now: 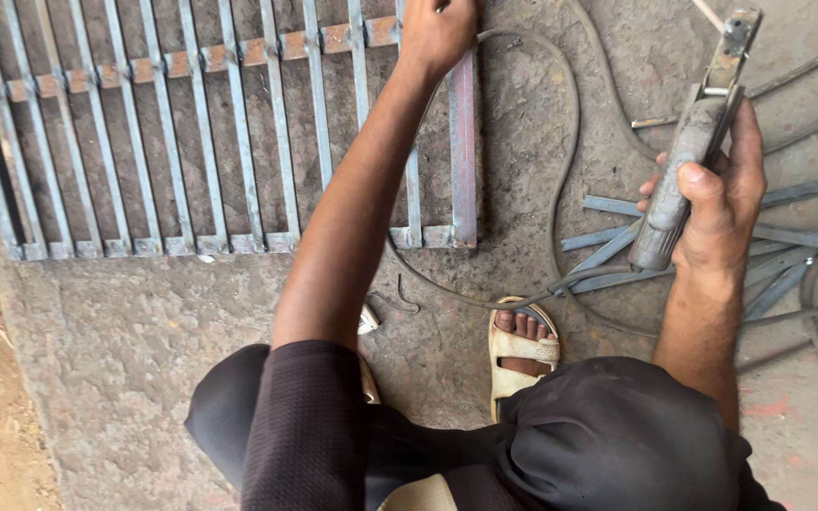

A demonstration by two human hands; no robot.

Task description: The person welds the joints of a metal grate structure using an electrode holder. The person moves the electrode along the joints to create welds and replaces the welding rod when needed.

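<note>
At right, right hand (723,194): clenched around grey electrode holder (691,156), jaw end pointing up-frame.
Left hand (435,33): reached out, rested on metal grille (220,142) at its right end; grip could not be told.
Cable (560,189): ran from holder base, looped over concrete floor (125,341).
Loose metal strips (788,246): lay beneath right hand.
Sandalled foot (521,345): between arms.

Dark ribbed sleeve (305,426), dark trousers (608,440), cream sandal (520,355)

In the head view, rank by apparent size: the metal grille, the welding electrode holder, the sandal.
1. metal grille, by far largest.
2. welding electrode holder, in the right hand.
3. sandal, though partly hidden, so unsure.
</note>
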